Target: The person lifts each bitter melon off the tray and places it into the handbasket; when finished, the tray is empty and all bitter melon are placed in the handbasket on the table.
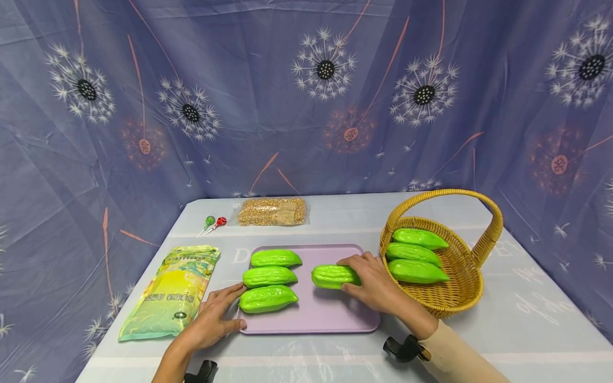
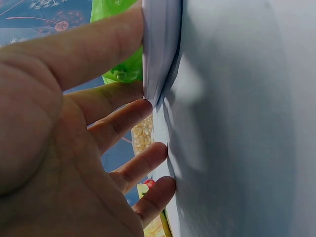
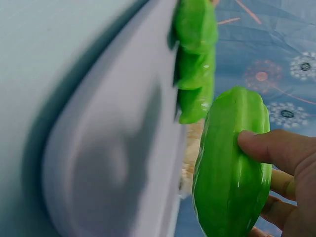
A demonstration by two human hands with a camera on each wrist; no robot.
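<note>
A lilac tray (image 1: 330, 319) lies on the table with three green bitter gourds (image 1: 268, 276) stacked in a column on its left half. A fourth gourd (image 1: 332, 276) (image 3: 229, 173) is over the tray's right half, gripped by my right hand (image 1: 369, 282) with thumb (image 3: 271, 148) on one side and fingers on the other. My left hand (image 1: 215, 316) lies flat at the tray's left front corner, its straight fingers (image 2: 128, 123) touching the tray's edge (image 2: 158, 64). A wicker basket (image 1: 462, 298) at the right holds three more gourds (image 1: 414, 255).
A yellow-green packet (image 1: 172, 292) lies left of the tray. Behind it sit two lollipops (image 1: 213, 223) and a clear pack of grain-like snack bars (image 1: 273, 211). A blue dandelion-print cloth encloses the table on three sides.
</note>
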